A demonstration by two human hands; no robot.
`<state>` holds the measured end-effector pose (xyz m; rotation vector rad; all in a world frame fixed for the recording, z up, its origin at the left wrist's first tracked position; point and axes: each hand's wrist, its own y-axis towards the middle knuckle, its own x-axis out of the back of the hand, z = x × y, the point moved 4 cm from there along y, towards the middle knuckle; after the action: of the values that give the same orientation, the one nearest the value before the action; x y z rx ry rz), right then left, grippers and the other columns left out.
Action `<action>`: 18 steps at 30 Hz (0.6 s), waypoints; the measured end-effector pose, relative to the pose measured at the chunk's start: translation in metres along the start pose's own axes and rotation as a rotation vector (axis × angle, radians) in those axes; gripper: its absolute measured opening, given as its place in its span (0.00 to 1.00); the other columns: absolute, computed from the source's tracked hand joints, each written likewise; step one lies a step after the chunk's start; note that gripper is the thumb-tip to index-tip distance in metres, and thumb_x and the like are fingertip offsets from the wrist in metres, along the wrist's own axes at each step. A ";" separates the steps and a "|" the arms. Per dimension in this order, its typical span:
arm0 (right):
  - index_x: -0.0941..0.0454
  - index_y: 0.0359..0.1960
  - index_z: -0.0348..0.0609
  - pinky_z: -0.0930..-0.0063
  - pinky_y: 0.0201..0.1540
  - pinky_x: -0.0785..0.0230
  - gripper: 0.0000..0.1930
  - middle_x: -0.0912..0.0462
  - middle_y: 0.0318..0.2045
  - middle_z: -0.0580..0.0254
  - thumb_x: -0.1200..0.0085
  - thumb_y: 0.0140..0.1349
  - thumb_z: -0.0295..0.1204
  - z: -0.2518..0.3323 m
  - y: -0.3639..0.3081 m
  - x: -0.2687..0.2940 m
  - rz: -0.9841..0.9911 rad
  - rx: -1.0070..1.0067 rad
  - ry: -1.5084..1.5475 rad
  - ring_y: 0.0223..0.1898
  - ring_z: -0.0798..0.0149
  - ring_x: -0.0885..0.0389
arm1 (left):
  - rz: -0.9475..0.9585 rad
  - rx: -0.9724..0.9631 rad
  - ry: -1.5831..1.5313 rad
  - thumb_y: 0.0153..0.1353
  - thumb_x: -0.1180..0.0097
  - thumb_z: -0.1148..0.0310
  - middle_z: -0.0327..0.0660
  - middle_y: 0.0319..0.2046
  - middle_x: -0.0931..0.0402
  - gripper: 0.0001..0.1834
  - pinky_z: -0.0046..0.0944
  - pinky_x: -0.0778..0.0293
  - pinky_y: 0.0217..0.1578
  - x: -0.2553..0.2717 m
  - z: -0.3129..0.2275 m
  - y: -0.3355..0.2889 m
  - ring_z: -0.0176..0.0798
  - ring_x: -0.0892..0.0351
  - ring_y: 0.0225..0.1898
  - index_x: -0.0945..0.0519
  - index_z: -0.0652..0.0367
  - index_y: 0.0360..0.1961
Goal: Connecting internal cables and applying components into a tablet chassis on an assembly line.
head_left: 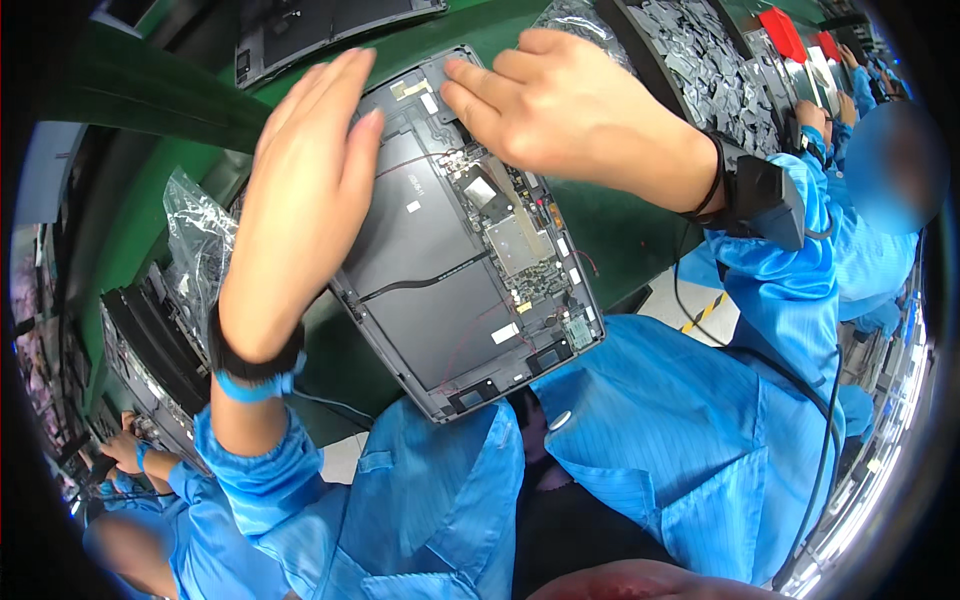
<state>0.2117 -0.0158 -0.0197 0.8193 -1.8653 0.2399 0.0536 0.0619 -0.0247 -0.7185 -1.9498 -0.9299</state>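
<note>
An opened tablet lies before me with its inside showing. A dark grey plate fills its left side, and a circuit board runs along its right side. Across the lower part a black flat cable joins the two. My left hand reaches over the tablet's left edge, its fingers straight and nothing visible in them. At the far end of the tablet my right hand has thumb and forefinger close together and the other fingers curled. Whatever lies between those fingertips is too small to make out.
A dark tray of small grey parts stands at the far right, near red items. Another dark panel lies beyond the tablet. Clear plastic bags and stacked black frames sit left. Co-workers in blue sit on both sides.
</note>
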 end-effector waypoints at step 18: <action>0.17 0.30 0.34 0.70 0.28 0.24 0.09 0.16 0.38 0.44 0.44 0.48 0.26 -0.002 0.003 0.006 0.073 -0.032 0.227 0.32 0.61 0.14 | 0.211 0.070 -0.207 0.62 0.55 0.77 0.54 0.58 0.29 0.23 0.47 0.40 0.62 -0.023 0.013 0.012 0.54 0.32 0.61 0.31 0.62 0.61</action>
<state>0.2099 -0.0150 -0.0131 0.6733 -1.6825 0.3347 0.0674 0.0763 -0.0452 -0.9915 -2.0263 -0.6777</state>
